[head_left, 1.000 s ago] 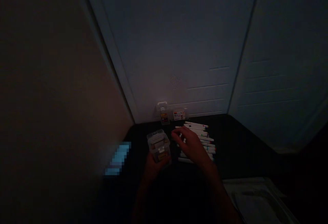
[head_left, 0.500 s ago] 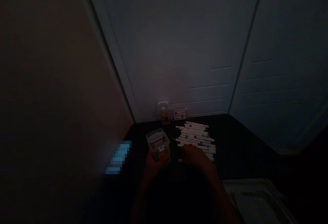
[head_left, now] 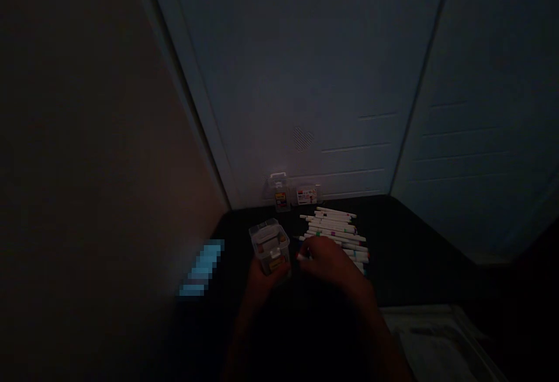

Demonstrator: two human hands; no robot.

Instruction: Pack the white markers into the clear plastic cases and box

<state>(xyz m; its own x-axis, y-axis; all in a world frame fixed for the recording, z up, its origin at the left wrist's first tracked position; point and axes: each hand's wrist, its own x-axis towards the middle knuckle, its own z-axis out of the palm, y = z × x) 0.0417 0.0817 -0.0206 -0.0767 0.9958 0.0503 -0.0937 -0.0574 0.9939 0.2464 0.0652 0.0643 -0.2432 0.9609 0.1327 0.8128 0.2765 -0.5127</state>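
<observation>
My left hand (head_left: pixel 264 280) is closed around a clear plastic box (head_left: pixel 271 243) with its lid tipped back and a yellow-and-red label on the front. To the right, my right hand (head_left: pixel 325 257) pinches a white marker (head_left: pixel 301 258); its red end points toward the box, and the rest is hidden by my fingers. Behind and beneath that hand lies a spread of white markers (head_left: pixel 334 227) with coloured bands, side by side on the dark table. The scene is dim, so fine detail is hard to see.
Against the pale wall panel (head_left: pixel 288 67) stand a second clear box (head_left: pixel 280 193) and a low clear case (head_left: pixel 307 195) with a printed label. A brown side wall (head_left: pixel 109 137) rises at the left. At lower right is a pale tray-like container (head_left: pixel 419 315).
My right hand has lifted slightly and now has a marker in its fingers, its red end showing near the box. My left hand and the box stay in place.
</observation>
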